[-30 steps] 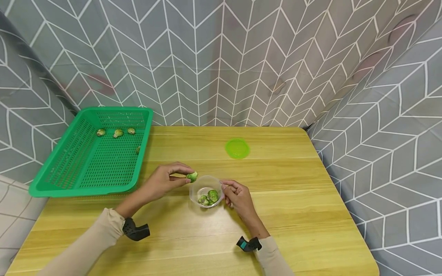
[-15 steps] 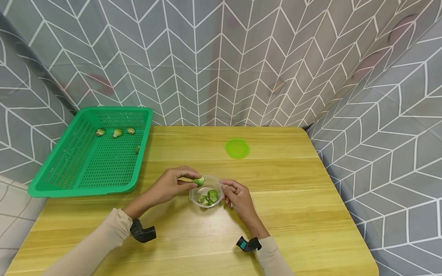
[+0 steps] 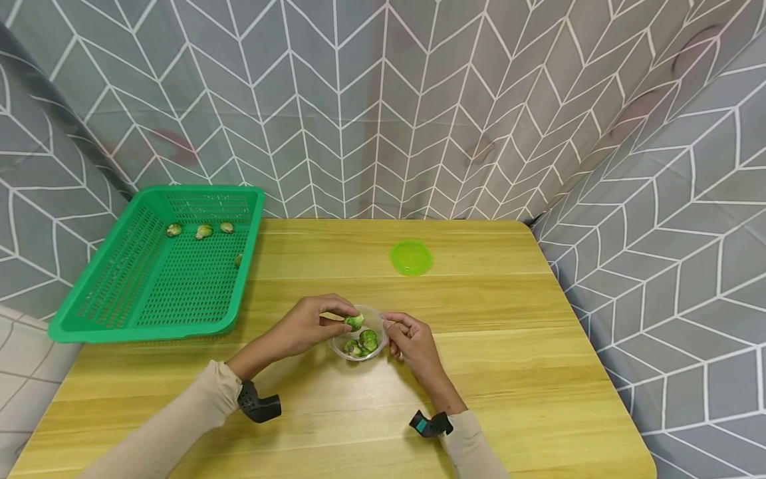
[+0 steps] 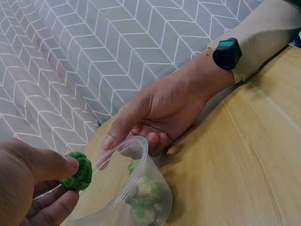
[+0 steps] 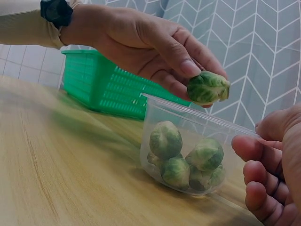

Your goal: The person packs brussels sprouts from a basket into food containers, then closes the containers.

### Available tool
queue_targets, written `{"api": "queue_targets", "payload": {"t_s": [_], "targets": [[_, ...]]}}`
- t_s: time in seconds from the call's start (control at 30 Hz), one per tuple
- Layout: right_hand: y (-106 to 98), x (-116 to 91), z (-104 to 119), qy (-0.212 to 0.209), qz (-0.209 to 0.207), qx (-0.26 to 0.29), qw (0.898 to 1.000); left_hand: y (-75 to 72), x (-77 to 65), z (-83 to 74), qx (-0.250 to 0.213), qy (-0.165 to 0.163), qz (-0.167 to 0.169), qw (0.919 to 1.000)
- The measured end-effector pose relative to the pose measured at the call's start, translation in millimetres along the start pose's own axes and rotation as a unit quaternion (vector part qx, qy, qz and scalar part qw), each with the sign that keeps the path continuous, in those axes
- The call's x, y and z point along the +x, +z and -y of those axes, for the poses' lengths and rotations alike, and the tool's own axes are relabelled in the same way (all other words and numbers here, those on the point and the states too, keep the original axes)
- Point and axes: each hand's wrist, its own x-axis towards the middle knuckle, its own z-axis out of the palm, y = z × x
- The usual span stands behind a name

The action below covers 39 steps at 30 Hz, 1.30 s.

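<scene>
My left hand [image 3: 311, 324] pinches a green Brussels sprout [image 3: 355, 322] between thumb and fingers. In the right wrist view this sprout [image 5: 208, 88] hangs just above the rim of a clear plastic container [image 5: 148, 113]. Several Brussels sprouts [image 5: 176, 172] lie at the bottom of the container, seen through its wall. My right hand [image 3: 415, 346] grips the container's right rim with thumb and forefinger. In the left wrist view, the right hand's [image 4: 160, 110] thumb lies on the rim, while its other fingers are partly hidden behind the plastic.
A green perforated basket [image 3: 244, 273] stands at the left of the wooden table [image 3: 514, 372], with several sprouts [image 3: 204, 231] inside. A round lime-green lid [image 3: 411, 258] lies behind the container. Grey patterned curtain [image 3: 359, 120] hangs along the back and sides.
My left hand has moved to the right, carrying the sprout from beside the container's left rim to over its opening. The right hand and container have stayed in place.
</scene>
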Motion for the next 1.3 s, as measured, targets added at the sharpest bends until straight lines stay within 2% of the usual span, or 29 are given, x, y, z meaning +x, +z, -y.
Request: {"api": "queue_targets", "payload": {"t_s": [0.17, 0.47, 0.73, 0.93, 1.1, 1.3], "targets": [[-0.2, -0.4, 0.3, 0.003, 0.002, -0.002, 1.0, 3.8, 3.5, -0.6, 0.005, 0.009, 0.014, 0.9999], [-0.5, -0.4, 0.4, 0.002, 0.003, 0.007, 1.0, 12.8, 10.9, 3.5, 0.055, 0.043, 0.047, 0.9964], [0.0, 0.2, -0.1, 0.002, 0.002, 0.011, 1.0, 20.8, 16.6, 0.9, 0.141, 0.067, 0.035, 0.9871], [0.5, 0.4, -0.1, 0.001, 0.003, 0.008, 1.0, 23.1, 18.1, -1.5, 0.184, 0.068, 0.035, 0.9799], [0.1, 0.8, -0.7, 0.001, 0.003, 0.007, 1.0, 22.7, 18.1, -1.9, 0.203, 0.073, 0.032, 0.9759], [-0.3, 0.7, -1.0, 0.001, 0.004, 0.01, 1.0, 21.4, 16.6, -4.7, 0.204, 0.071, 0.025, 0.9762]]}}
